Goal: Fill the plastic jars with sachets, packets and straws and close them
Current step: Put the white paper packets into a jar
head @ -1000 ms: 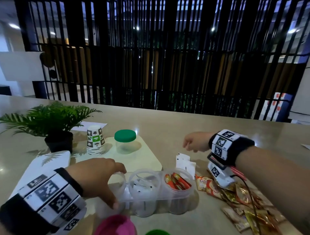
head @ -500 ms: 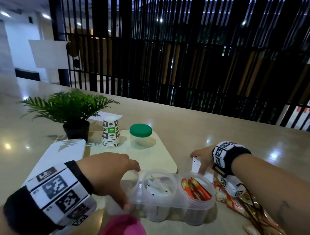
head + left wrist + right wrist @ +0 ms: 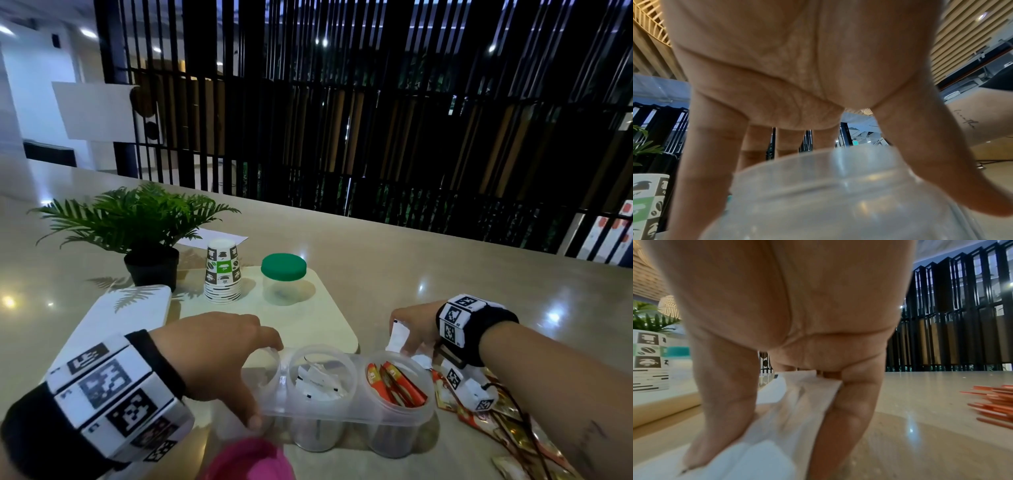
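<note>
The left hand (image 3: 209, 356) is gripping the left end of the clear jar rack (image 3: 342, 416) on the table (image 3: 394, 274), fingers curled over the empty left jar (image 3: 262, 366) and thumb against its near side. White sachets (image 3: 317, 382) are filling the middle jar, red packets (image 3: 397, 380) the right one. Just behind the rack, the right hand (image 3: 412, 325) is pinching white sachets (image 3: 797, 402) between thumb and fingers.

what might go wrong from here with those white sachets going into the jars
1. The right hand pinches several white sachets loosely at the table; some may slip out on the way to the middle jar.
2. The left hand grips only the left end of the joined jar holder; a bump at the far end could swing or tip it.
3. The red sachets stick up above their jar's rim and may block its lid.
</note>
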{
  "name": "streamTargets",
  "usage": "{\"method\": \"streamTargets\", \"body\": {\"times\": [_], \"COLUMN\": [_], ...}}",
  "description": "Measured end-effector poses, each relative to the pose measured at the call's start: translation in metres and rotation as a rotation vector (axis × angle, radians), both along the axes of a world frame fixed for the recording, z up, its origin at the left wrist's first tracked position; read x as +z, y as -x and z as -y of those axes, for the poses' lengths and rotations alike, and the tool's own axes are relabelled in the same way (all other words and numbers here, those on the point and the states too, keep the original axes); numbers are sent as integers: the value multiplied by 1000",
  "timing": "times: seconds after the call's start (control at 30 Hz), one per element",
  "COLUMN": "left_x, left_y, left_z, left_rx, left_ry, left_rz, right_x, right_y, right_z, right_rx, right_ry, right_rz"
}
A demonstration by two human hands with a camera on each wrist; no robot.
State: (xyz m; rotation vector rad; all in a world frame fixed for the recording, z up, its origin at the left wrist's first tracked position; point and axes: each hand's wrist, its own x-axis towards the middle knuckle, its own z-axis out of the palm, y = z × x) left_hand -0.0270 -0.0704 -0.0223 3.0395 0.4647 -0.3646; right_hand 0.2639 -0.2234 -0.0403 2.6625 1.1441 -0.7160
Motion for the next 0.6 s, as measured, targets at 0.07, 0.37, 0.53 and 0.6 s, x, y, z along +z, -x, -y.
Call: {"method": "streamTargets", "body": {"times": [0.07, 0.37, 0.53, 0.6], "left_x": [0, 2, 11, 17], "left_y": [0, 3, 3, 1], "left_z": [0, 3, 6, 10], "left_rx": [3, 16, 53, 94], "left_ry": [4, 34, 38, 58], "left_rz": [-10, -19, -10, 71], "right_x": [-1, 13, 49, 63], "right_y": [1, 2, 20, 39], "right_z": [1, 11, 16, 12], "right_rx": [21, -6, -26, 20], "right_ry": [2, -280, -617, -689], "right_rz": [4, 86, -47, -118]}}
